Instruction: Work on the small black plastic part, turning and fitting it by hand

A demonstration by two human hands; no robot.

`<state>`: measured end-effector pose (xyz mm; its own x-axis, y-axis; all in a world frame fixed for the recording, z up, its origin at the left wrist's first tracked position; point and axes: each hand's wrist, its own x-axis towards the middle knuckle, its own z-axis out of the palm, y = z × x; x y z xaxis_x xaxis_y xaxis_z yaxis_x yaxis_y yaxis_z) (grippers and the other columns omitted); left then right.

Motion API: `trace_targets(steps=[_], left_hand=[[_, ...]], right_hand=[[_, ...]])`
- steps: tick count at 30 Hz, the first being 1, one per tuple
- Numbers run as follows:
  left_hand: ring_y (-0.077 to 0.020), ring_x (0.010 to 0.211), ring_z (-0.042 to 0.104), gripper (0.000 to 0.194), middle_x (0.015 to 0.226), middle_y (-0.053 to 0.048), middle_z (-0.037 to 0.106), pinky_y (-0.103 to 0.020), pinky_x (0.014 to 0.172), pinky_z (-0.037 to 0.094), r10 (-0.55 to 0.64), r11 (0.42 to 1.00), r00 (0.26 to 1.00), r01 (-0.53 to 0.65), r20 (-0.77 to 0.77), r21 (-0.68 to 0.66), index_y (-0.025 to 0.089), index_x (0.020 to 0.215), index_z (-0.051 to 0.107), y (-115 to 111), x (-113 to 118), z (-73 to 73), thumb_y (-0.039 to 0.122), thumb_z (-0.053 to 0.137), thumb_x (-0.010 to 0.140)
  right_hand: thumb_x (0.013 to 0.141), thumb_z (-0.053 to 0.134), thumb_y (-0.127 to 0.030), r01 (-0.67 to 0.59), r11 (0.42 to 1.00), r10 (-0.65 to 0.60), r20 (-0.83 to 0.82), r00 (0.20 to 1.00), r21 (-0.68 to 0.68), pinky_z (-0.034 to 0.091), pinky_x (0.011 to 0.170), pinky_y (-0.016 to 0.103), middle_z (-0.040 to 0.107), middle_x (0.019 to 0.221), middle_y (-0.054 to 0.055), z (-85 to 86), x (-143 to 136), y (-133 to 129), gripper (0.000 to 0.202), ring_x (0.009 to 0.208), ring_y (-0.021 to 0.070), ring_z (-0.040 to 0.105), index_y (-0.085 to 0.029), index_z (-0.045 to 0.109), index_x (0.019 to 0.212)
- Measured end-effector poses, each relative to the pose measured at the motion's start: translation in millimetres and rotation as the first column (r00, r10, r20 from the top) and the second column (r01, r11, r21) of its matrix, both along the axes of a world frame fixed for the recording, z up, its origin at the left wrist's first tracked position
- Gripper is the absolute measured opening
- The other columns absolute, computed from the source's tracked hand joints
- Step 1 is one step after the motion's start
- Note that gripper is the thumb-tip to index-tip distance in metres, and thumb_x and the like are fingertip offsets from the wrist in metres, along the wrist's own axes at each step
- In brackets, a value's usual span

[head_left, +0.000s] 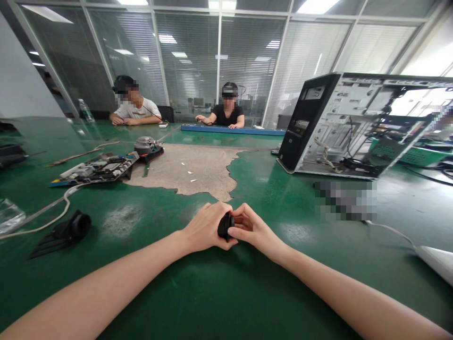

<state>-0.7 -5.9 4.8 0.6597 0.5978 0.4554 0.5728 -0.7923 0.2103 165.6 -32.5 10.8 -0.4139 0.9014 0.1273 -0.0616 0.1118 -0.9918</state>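
My left hand is wrapped round a small black part with a rounded body, just above the green table. From the other side, the thumb and fingers of my right hand pinch the part's round, ridged-looking end. My fingers cover much of it, so its exact kind cannot be made out. Farther left on the table lies a black plastic piece with a round tube.
At left lie a circuit board, a cooler-like part and a pale cable. An opened computer case stands at right, before a green basket. Two people sit across the table, behind a blue bar.
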Motion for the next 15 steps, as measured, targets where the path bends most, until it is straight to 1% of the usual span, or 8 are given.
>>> trace_targets(steps=[3,7,9,11,15], left_hand=[[-0.0218,0.080,0.053,0.055,0.095,-0.005,0.052,-0.033,0.070,0.038,-0.009,1.000,1.000,0.009,0.014,-0.006,0.019,0.101,0.033,0.3,-0.3,-0.2,0.043,0.062,0.061],[-0.0223,0.081,0.053,0.055,0.093,-0.005,0.053,-0.034,0.070,0.039,0.019,1.000,1.000,-0.019,0.020,-0.003,0.019,0.101,0.034,0.4,-0.6,-1.1,0.044,0.062,0.060],[-0.0223,0.080,0.054,0.055,0.093,-0.004,0.052,-0.034,0.070,0.039,0.037,0.999,0.999,-0.037,0.022,0.005,0.019,0.100,0.035,0.1,-0.2,-1.6,0.044,0.062,0.060],[-0.0220,0.078,0.054,0.054,0.092,-0.004,0.052,-0.033,0.068,0.039,0.057,0.998,0.998,-0.057,0.024,0.003,0.019,0.100,0.035,-0.5,0.4,-1.6,0.045,0.061,0.060],[-0.0211,0.075,0.054,0.051,0.089,-0.003,0.053,-0.031,0.065,0.039,0.078,0.997,0.996,-0.077,0.033,-0.022,0.019,0.100,0.036,-1.8,1.4,-0.5,0.043,0.059,0.062]], right_hand=[[0.070,0.063,-0.036,0.059,0.998,-0.059,0.025,0.998,0.014,0.042,0.071,0.028,0.054,0.079,-0.002,-2.5,-2.1,1.5,0.027,0.076,0.0123,0.054,-0.020,0.042,0.078],[0.070,0.062,-0.036,0.106,0.994,-0.108,0.081,0.991,0.027,0.043,0.070,0.029,0.054,0.080,-0.001,-5.9,-3.1,4.6,0.028,0.076,0.0133,0.053,-0.019,0.045,0.085],[0.072,0.061,-0.036,0.098,0.995,-0.101,0.101,0.990,0.029,0.043,0.071,0.030,0.054,0.080,0.000,-5.9,-2.5,5.1,0.027,0.076,0.0138,0.053,-0.019,0.046,0.087],[0.072,0.061,-0.033,0.064,0.997,-0.067,0.093,0.993,0.033,0.043,0.071,0.030,0.054,0.080,-0.001,-4.8,-1.4,4.2,0.024,0.077,0.0140,0.054,-0.019,0.046,0.085],[0.066,0.067,-0.024,0.034,0.999,-0.035,0.009,0.999,0.029,0.042,0.076,0.029,0.055,0.087,-0.001,-1.6,0.9,0.5,0.027,0.086,0.0146,0.054,-0.020,0.045,0.082]])
